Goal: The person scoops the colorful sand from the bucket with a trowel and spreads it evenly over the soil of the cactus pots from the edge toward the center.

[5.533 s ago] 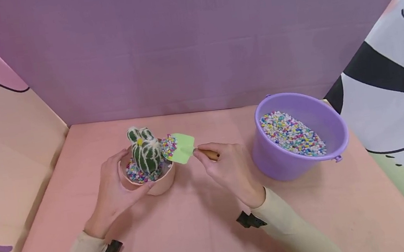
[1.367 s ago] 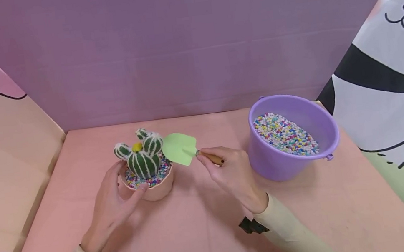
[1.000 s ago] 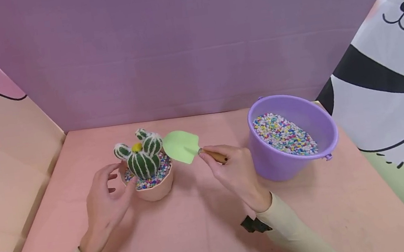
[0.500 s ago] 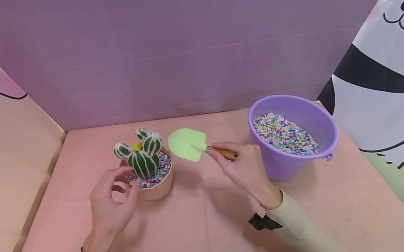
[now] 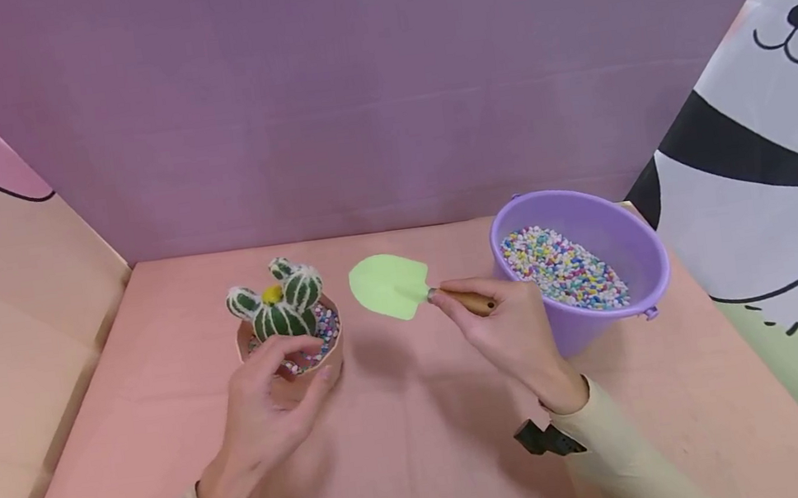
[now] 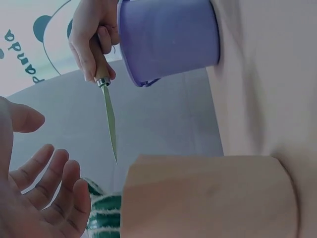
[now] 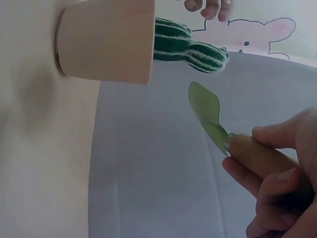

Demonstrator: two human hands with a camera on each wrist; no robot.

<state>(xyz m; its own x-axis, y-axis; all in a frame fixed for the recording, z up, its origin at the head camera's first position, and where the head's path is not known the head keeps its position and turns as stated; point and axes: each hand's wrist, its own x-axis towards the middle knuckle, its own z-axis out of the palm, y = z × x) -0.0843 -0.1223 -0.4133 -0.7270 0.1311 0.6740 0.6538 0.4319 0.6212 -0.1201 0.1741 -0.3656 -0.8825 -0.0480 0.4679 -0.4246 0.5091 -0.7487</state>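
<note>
My right hand [image 5: 510,331] grips the wooden handle of a small trowel [image 5: 390,285], whose pale green blade bears no pebbles. It holds the trowel above the table, between pot and bucket. My left hand [image 5: 270,414] holds nothing; its fingers are loosely bent in front of the pot, apart from it in the left wrist view. A round green cactus [image 5: 284,319] with white stripes and a yellow flower stands in the pinkish pot [image 5: 334,361]. Coloured pebbles [image 5: 326,324] lie around its base. The left hand partly covers the pot in the head view.
A purple bucket [image 5: 649,251] stands at the right on the pink-covered table [image 5: 410,463], with many coloured pebbles [image 5: 566,270] in it. A purple wall [image 5: 381,102] rises behind, with printed side panels at left and right, the right one showing a panda [image 5: 769,154].
The trowel has emptied its pebbles by the cactus and drawn back right toward the bucket. The cactus has turned in the pot. My left hand has let go of the pot and shifted right.
</note>
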